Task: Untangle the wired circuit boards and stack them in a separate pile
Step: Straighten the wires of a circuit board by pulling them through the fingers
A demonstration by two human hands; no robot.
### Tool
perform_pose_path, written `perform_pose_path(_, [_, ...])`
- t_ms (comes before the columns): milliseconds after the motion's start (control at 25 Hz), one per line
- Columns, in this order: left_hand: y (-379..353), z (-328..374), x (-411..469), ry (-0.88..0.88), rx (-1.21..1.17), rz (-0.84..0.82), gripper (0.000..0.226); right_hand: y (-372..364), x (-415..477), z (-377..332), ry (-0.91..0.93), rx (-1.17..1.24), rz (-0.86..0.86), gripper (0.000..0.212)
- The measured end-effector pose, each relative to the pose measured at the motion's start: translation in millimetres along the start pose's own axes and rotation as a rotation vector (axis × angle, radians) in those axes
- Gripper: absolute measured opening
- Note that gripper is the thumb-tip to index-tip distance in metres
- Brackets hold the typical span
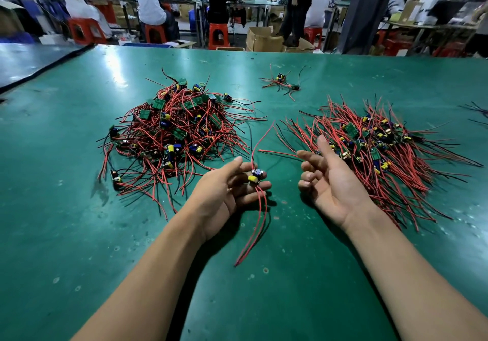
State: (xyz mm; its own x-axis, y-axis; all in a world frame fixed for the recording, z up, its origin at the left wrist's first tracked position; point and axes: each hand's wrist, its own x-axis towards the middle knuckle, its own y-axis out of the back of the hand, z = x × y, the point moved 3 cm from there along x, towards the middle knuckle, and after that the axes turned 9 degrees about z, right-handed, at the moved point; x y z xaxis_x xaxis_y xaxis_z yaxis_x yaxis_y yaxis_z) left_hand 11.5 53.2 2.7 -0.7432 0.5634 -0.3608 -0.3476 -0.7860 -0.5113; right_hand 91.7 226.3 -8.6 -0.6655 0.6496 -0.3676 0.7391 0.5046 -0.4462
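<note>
The left hand (224,190) pinches one wired circuit board (255,177) at frame centre, its red leads running roughly top to bottom over the counter (79,235). The sorted pile (375,150) lies to its right and the tangled heap (174,132) to the upper left. The right hand (330,179), nearer the sorted pile, lies palm-up with relaxed fingers, holding nothing.

The single board (255,177) held at my left hand's (232,187) fingertips is small, with yellow and blue parts on top. Its red leads rise beyond the grip and trail down under it. Up and left of the grip lies the tangled heap (174,132) of green boards and knotted red-black wires. Right of the grip lies the sorted pile (375,150), its wires fanned outward.
</note>
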Motion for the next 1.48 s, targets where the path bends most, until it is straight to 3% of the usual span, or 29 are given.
perform_pose_path(80, [1, 1, 0, 0.01, -0.045, -0.036, 0.02, -1, -3, 3, 0.137, -0.193, -0.045, 0.022])
perform_pose_path(160, [2, 2, -1, -0.013, -0.066, -0.057, 0.026, -7, -10, 5, 0.404, -0.573, -0.114, 0.003])
perform_pose_path(240, [2, 3, 0, -0.053, -0.083, -0.065, 0.034, -15, -19, 13, 0.628, -0.862, -0.2, 0.011])
perform_pose_path(280, [3, 4, 0, -0.073, -0.078, -0.059, 0.036, -19, -24, 17, 0.657, -0.893, -0.232, 0.013])
perform_pose_path(440, [5, 4, 2, -0.122, 0.043, -0.004, 0.033, -28, -40, 18, 0.57, -0.742, -0.308, 0.028])
perform_pose_path(560, [2, 2, 0, -0.137, 0.068, -0.019, 0.035, -33, -42, 18, 0.515, -0.619, -0.27, 0.038])
perform_pose_path(720, [-3, 0, -2, -0.143, 0.015, -0.051, 0.025, -35, -37, 20, 0.196, -0.286, -0.209, 0.032])
perform_pose_path(800, [-6, -1, -2, -0.105, -0.053, -0.097, 0.024, -34, -37, 17, 0.002, -0.13, -0.27, 0.023])
perform_pose_path(880, [-9, -3, -5, -0.02, -0.125, -0.138, 0.019, -32, -38, 16, -0.079, -0.121, -0.372, 0.02])
perform_pose_path(960, [-12, -5, -10, 0.062, -0.054, -0.199, 0.014, -31, -42, 17, -0.108, -0.166, -0.456, 0.02])
perform_pose_path(1040, [-13, -7, -13, 0.1, 0.122, -0.252, 0.027, -29, -43, 18, -0.125, -0.211, -0.513, 0.033])
perform_pose_path(1120, [-13, -9, -14, 0.103, 0.201, -0.267, 0.028, -30, -42, 17, -0.08, -0.228, -0.548, 0.027])
perform_pose_path(1320, [-9, -12, -7, -0.005, 0.17, -0.182, 0.034, -27, -34, 16, 0.133, -0.388, -0.312, 0.021])
perform_pose_path(1480, [-8, -12, -3, -0.042, 0.187, -0.098, 0.028, -26, -34, 16, 0.147, -0.377, -0.262, 0.018])
